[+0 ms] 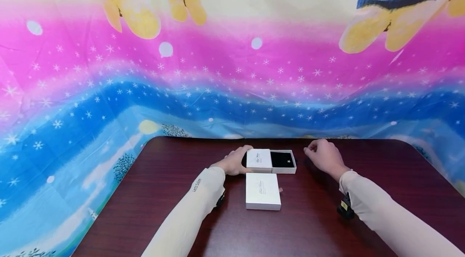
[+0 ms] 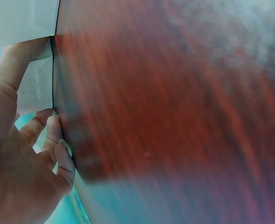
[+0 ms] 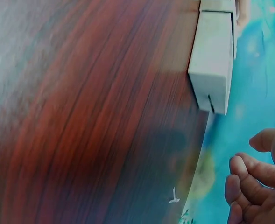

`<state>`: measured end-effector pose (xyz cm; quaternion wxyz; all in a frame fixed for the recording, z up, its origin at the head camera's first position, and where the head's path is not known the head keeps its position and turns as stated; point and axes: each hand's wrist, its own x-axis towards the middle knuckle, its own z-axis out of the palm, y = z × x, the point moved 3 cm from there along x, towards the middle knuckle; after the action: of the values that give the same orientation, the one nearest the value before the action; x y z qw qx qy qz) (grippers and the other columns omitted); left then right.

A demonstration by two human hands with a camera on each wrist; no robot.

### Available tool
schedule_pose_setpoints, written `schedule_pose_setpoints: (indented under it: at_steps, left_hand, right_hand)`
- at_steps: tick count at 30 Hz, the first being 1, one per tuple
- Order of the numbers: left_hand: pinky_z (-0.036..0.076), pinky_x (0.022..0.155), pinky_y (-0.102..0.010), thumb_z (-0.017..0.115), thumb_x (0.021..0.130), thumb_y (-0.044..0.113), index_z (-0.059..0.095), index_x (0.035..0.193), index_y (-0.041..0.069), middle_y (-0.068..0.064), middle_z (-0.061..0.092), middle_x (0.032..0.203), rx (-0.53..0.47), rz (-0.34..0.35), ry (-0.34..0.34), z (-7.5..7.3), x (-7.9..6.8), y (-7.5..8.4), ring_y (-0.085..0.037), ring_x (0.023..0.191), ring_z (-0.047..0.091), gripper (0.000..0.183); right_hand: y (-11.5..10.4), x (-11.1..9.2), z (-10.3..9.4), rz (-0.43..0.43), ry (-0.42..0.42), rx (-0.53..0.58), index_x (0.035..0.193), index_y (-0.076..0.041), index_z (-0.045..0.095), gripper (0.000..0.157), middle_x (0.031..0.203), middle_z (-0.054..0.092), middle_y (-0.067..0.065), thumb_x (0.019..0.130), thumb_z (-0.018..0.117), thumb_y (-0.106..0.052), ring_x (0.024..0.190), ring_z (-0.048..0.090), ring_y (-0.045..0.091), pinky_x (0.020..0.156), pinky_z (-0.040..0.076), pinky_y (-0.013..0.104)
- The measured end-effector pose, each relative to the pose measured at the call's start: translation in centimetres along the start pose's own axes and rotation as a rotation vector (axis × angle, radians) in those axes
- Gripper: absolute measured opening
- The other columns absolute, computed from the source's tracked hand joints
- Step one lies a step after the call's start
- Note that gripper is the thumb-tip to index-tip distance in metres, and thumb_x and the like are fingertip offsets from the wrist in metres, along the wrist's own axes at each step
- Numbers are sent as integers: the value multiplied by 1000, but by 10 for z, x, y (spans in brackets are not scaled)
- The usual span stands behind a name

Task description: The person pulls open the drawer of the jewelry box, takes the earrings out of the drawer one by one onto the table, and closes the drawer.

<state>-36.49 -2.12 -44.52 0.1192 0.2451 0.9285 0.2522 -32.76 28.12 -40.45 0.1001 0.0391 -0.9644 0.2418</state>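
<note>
In the head view my left hand [image 1: 236, 161] grips a small white box sleeve [image 1: 258, 159] at its left end, thumb on the near side. From the sleeve's right end a white drawer [image 1: 284, 170] stands pulled out, lined with a black pad [image 1: 280, 159]. On that pad sits a tiny silvery star-shaped piece [image 1: 288, 161]. My right hand [image 1: 324, 154] is to the right of the drawer, apart from it, fingers loosely curled and holding nothing. The right wrist view shows a gap between its thumb [image 3: 263, 140] and forefinger, with the drawer's end [image 3: 207, 88] beyond.
A second white box [image 1: 262, 190], closed, lies just in front of the sleeve, with a small pinkish tab [image 1: 281, 190] on its right side. Both are on a dark red-brown table [image 1: 163, 216]. A printed cloth [image 1: 232, 67] hangs behind the table's far edge.
</note>
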Motion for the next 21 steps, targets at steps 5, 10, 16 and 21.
schedule_pose_setpoints:
  at_steps: [5, 10, 16, 21]
  left_hand:
    - [35, 113, -57, 80, 87, 30, 32, 154, 20, -8, 49, 146, 7, 3, 0, 2, 1, -2, -32, 130, 48, 83]
    - [36, 112, -56, 80, 88, 31, 32, 155, 21, -8, 49, 145, 11, 4, -1, 2, 1, -2, -32, 130, 49, 83]
    - [36, 112, -56, 80, 87, 32, 32, 154, 21, -8, 49, 145, 12, 4, 1, 2, 1, -2, -31, 130, 49, 83]
    - [37, 110, -55, 80, 88, 33, 32, 154, 21, -8, 50, 143, 17, 10, 3, 2, 2, -2, -30, 128, 50, 83]
  right_hand:
    - [-11, -1, 4, -17, -2, 8, 95, -2, 75, 26, 84, 74, 9, 95, 63, -25, 72, 64, 19, 66, 49, 38]
    - [-22, -4, 7, -31, -16, 7, 95, -3, 75, 23, 84, 73, 8, 94, 64, -23, 71, 63, 18, 67, 50, 38]
    - [-30, -4, 11, -56, -32, -1, 94, -2, 75, 20, 80, 71, 6, 95, 66, -20, 67, 60, 15, 64, 49, 36]
    - [-33, -3, 14, -80, -32, -16, 93, -3, 75, 19, 76, 71, 4, 93, 66, -19, 64, 59, 14, 61, 47, 34]
